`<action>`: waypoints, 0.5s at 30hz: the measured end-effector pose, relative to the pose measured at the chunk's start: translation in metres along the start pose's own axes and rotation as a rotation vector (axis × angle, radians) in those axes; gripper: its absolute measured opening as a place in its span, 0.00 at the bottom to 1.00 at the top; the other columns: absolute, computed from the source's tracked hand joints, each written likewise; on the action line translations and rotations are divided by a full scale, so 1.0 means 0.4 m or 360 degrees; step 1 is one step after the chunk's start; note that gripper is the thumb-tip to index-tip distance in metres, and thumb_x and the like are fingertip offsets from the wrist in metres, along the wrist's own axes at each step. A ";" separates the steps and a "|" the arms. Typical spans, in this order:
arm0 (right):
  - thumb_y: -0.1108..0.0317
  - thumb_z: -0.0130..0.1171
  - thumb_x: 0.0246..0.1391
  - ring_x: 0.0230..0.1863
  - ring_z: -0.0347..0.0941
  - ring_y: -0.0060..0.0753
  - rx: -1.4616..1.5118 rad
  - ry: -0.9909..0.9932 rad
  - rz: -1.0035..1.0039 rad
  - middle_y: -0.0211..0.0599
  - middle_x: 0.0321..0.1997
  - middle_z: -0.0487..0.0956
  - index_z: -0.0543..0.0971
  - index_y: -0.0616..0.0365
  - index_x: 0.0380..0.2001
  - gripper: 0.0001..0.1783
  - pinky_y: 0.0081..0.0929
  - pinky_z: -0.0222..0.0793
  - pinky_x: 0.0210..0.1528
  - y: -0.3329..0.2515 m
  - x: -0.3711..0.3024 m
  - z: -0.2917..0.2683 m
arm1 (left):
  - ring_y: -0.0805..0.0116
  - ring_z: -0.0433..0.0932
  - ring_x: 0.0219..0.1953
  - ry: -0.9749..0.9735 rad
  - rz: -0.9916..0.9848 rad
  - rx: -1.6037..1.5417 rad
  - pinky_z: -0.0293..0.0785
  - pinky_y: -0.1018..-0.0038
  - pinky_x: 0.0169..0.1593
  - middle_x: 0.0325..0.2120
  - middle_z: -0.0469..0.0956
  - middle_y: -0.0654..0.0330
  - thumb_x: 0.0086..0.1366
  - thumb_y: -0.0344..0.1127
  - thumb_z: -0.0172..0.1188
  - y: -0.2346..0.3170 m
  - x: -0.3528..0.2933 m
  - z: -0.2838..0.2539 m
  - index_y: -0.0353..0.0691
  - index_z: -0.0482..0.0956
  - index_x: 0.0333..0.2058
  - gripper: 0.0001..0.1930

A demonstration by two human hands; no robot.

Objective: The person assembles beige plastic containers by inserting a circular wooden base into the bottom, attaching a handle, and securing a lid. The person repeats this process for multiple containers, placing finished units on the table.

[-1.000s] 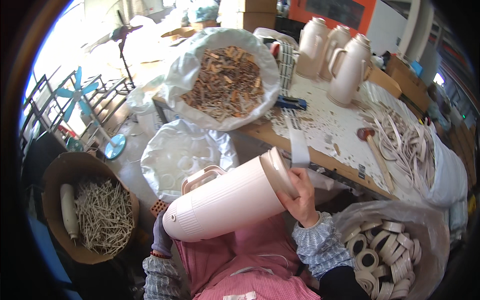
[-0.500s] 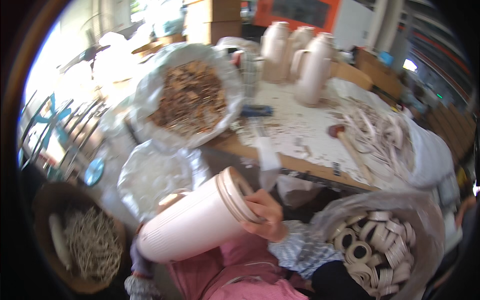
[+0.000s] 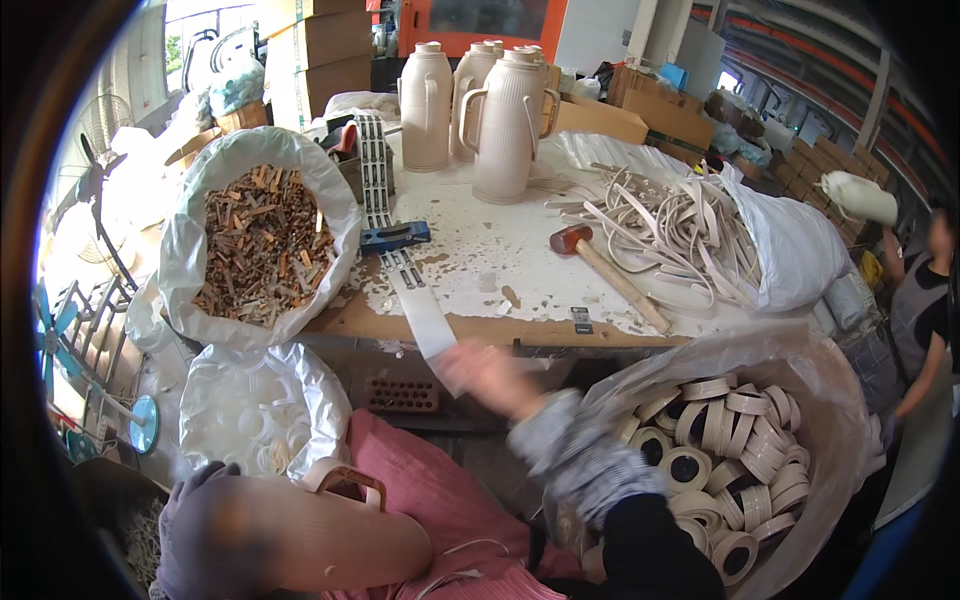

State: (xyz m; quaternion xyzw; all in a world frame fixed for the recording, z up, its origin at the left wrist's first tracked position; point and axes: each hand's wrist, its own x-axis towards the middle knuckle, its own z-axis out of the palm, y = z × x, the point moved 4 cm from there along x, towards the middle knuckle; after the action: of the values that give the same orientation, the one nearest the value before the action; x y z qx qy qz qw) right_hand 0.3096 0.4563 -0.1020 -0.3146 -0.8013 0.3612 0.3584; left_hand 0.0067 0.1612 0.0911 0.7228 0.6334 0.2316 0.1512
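A pale pink vacuum jug (image 3: pixel 350 545) lies sideways across my lap, its loop handle (image 3: pixel 345 480) turned up. My left hand (image 3: pixel 210 520), in a purple-grey glove, grips the jug's left end; blur hides its fingertips. My right hand (image 3: pixel 490 375) is stretched forward to the table's front edge, slightly blurred, its fingers closed at the lower end of a white label strip (image 3: pixel 415 305). That strip runs down from a blue holder (image 3: pixel 395 237) on the tabletop and carries dark and silvery marks.
Several similar jugs (image 3: pixel 503 130) stand on the white table (image 3: pixel 480 260). A mallet (image 3: pixel 610 275) and pale offcut strips (image 3: pixel 680 225) lie to the right. Bags hold brown scraps (image 3: pixel 265 245), clear pieces (image 3: pixel 265 420) and pale rings (image 3: pixel 715 450). A person (image 3: pixel 920 300) is at far right.
My right hand has left the jug's rim and moved forward to the strip. The jug has been lowered to the left and turned, so its handle shows. The view has shifted.
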 end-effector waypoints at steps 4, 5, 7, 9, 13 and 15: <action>0.65 0.59 0.53 0.54 0.70 0.45 -0.1395 0.0955 0.0469 0.43 0.51 0.77 0.79 0.57 0.45 0.16 0.38 0.65 0.56 0.276 -0.158 -0.686 | 0.50 0.69 0.58 0.0091 0.0016 -0.0678 0.66 0.61 0.57 0.54 0.70 0.44 0.51 0.36 0.69 -0.106 -0.048 0.006 0.39 0.76 0.37 0.16; 0.66 0.59 0.52 0.55 0.69 0.48 -0.1589 0.0927 0.0674 0.44 0.52 0.76 0.79 0.56 0.45 0.16 0.39 0.64 0.57 0.343 -0.237 -0.785 | 0.48 0.69 0.57 0.0258 0.0086 -0.0480 0.67 0.58 0.55 0.53 0.71 0.44 0.50 0.40 0.70 -0.106 -0.046 0.025 0.42 0.76 0.35 0.16; 0.64 0.61 0.50 0.51 0.72 0.47 -0.1879 0.0846 0.0904 0.42 0.47 0.78 0.79 0.55 0.45 0.17 0.39 0.62 0.59 0.407 -0.371 -0.866 | 0.41 0.68 0.55 0.0545 0.0133 0.0056 0.67 0.53 0.54 0.50 0.71 0.44 0.48 0.48 0.70 -0.097 -0.061 0.035 0.45 0.77 0.30 0.17; 0.61 0.63 0.50 0.42 0.76 0.44 -0.2105 0.0821 0.0975 0.38 0.39 0.81 0.80 0.53 0.44 0.18 0.36 0.63 0.57 0.406 -0.480 -0.934 | 0.36 0.66 0.56 0.0608 0.0202 0.0577 0.66 0.49 0.54 0.48 0.72 0.44 0.49 0.52 0.68 -0.081 -0.019 0.037 0.47 0.78 0.28 0.17; 0.60 0.64 0.50 0.37 0.77 0.49 -0.1391 0.0984 0.0794 0.40 0.33 0.81 0.80 0.53 0.39 0.14 0.37 0.70 0.40 0.227 -0.388 -0.854 | 0.50 0.70 0.51 -0.0409 0.0872 0.0131 0.68 0.58 0.51 0.46 0.69 0.49 0.49 0.40 0.70 0.105 0.029 0.169 0.44 0.77 0.29 0.12; 0.67 0.65 0.51 0.28 0.78 0.36 -0.1420 0.0511 -0.0064 0.40 0.29 0.81 0.81 0.58 0.41 0.14 0.25 0.69 0.31 -0.011 -0.163 -0.565 | 0.51 0.68 0.58 -0.0788 0.0981 -0.0144 0.68 0.62 0.55 0.55 0.69 0.46 0.49 0.40 0.71 0.168 -0.005 0.150 0.44 0.81 0.37 0.16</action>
State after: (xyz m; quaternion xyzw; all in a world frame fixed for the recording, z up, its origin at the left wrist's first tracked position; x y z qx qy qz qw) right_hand 0.5250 0.4841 -0.0122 -0.4741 -0.8186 -0.0784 0.3145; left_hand 0.0948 0.1534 0.0742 0.9056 0.3202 0.1125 0.2543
